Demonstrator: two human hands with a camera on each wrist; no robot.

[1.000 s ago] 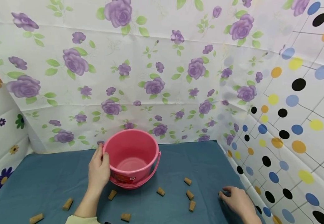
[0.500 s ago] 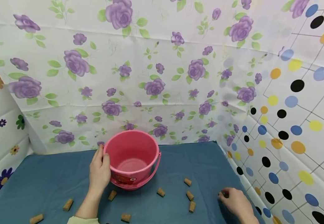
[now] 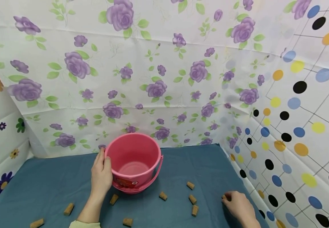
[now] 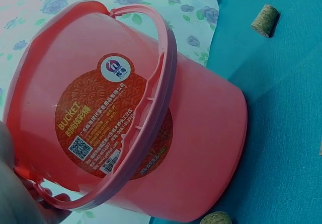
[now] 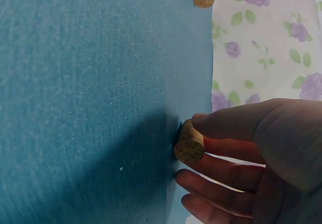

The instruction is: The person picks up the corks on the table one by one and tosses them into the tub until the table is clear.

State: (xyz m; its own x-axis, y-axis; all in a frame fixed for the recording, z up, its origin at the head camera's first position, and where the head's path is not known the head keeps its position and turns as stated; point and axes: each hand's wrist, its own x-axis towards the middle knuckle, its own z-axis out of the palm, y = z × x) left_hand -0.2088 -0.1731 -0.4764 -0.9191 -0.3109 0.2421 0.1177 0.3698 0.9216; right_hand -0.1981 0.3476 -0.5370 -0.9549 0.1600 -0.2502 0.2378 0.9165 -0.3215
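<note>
A pink plastic bucket [image 3: 136,152] stands upright on the blue cloth. My left hand [image 3: 101,177] grips its rim at the left side, thumb toward the inside. Its handle [image 4: 169,58] hangs down across the front in the left wrist view, over a round red label [image 4: 85,118]. Over on the right, my right hand [image 3: 239,205] pinches a cork [image 5: 189,144] between thumb and forefinger, low at the cloth. Whether that cork still touches the cloth I cannot tell. The other fingers of this hand are loosely bent below it.
Several other corks lie scattered on the cloth [image 3: 147,212], among them one cork [image 3: 163,196] right of the bucket and one cork [image 3: 69,209] left of my left forearm. A flowered sheet [image 3: 141,79] hangs behind, and a dotted sheet [image 3: 292,164] borders the right side.
The right thumb and fingers have drawn closer together around the cork. My left hand and the bucket stay in place; the view shifts very slightly.
</note>
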